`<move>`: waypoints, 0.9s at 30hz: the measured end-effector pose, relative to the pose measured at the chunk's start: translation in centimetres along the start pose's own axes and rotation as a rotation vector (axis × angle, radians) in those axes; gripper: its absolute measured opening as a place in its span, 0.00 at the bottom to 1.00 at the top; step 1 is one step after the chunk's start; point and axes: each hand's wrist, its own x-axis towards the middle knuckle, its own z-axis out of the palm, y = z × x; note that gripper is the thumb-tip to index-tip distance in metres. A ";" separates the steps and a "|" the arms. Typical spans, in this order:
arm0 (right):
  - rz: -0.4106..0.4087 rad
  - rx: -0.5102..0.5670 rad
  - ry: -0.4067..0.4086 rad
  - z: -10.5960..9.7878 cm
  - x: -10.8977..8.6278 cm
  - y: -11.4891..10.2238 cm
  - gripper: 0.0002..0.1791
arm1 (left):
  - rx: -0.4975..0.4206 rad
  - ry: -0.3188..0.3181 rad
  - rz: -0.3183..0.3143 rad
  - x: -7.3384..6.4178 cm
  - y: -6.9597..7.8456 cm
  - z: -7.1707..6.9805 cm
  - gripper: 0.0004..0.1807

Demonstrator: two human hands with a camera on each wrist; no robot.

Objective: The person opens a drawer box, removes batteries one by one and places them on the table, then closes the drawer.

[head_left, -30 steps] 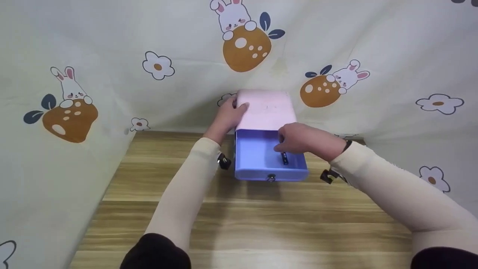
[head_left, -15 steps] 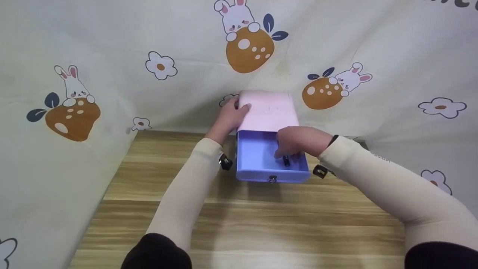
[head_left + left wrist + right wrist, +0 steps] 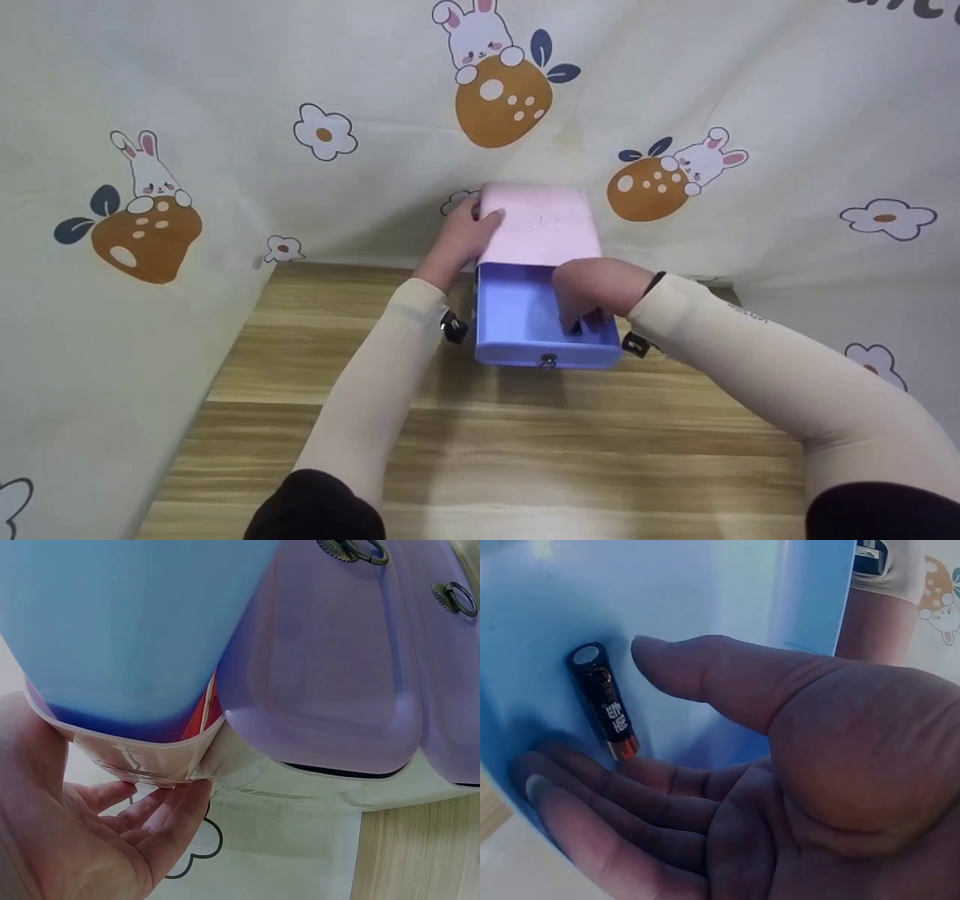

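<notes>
Right wrist view shows the right hand (image 3: 780, 802) spread wide inside a pulled-out blue drawer (image 3: 517, 307), its thumb on one side of a battery (image 3: 604, 701) and its fingers on the other. The battery is black with a copper-coloured end and pale lettering, and lies on the drawer floor towards the front right corner. Its copper end points at the fingers; whether it touches them I cannot tell, but the thumb tip is clear of it. Head view has the left hand (image 3: 466, 232) gripping the upper left edge of the pink cabinet (image 3: 540, 221), thumb laid on the top and fingers round the side, with the fingertips seen against the wall from the left wrist. A metal ring pull (image 3: 548, 360) hangs on the drawer's front. Below that drawer, two purple drawers (image 3: 337, 667) sit pushed in, each with its own ring. Something red (image 3: 201, 716) shows in the gap under the blue one, too little of it to name. Each wrist bears a small black device (image 3: 454, 327) over a cream sleeve (image 3: 360, 397). The cabinet stands at the back of a wood-grain worktop (image 3: 337, 420), against a pale cloth (image 3: 225, 60) printed with rabbits, orange fruit and flowers.
</notes>
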 end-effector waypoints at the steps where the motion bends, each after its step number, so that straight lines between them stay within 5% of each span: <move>1: -0.007 -0.004 -0.001 0.0 -0.1 0.0 0.07 | 0.000 -0.001 -0.001 0.0 0.0 0.0 0.40; 21: -0.076 -0.062 -0.069 0.2 0.6 0.4 0.19 | -0.005 -0.004 -0.011 -0.1 0.2 0.0 0.39; 27: -0.110 -0.045 0.028 0.7 1.0 1.0 0.16 | -0.006 -0.007 -0.023 0.0 0.2 0.0 0.39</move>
